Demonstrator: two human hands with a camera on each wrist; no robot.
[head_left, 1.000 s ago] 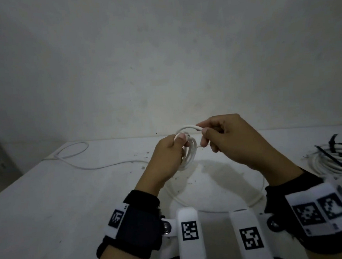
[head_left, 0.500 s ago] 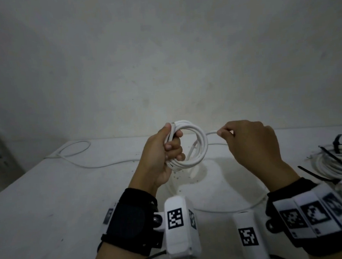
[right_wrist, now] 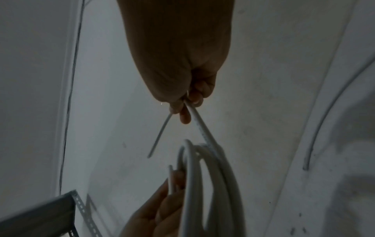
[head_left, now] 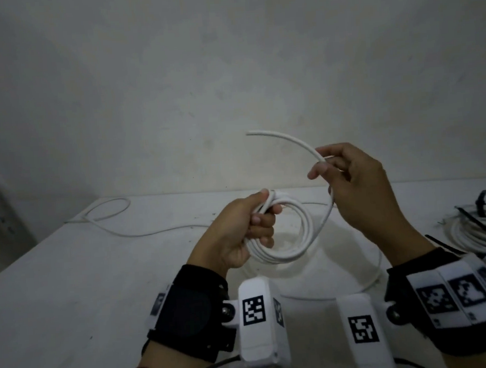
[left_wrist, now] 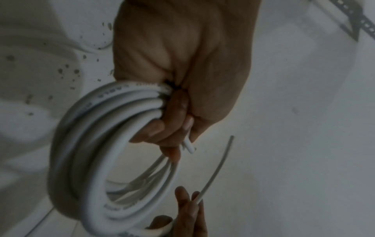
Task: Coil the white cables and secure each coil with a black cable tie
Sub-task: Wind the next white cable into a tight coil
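The white cable [head_left: 285, 238] is hanging as a bundle of several loops above the middle of the table [head_left: 72, 293], held clear of its surface, and the left hand [head_left: 239, 235] is gripping it, fingers curled round the gathered turns at the loops' left side, with one short cut end poking out past the fingertips in the left wrist view. The right hand [head_left: 358, 182] is pinching the last stretch between thumb and fingers, and the free end [head_left: 275, 135] is now arcing up and leftward in the air; half a second ago that hand was low beside the coil with only a short piece drawn out, so the tail has just been lifted off the table and swung up. That suggests the winding is nearly over: probably one more turn to lay in, then a tie. Another cable [head_left: 110, 217] is lying loose toward the far left corner, uncoiled. Finished coils [head_left: 472, 226] crossed by black cable ties [head_left: 477, 220] are lying at the right edge.
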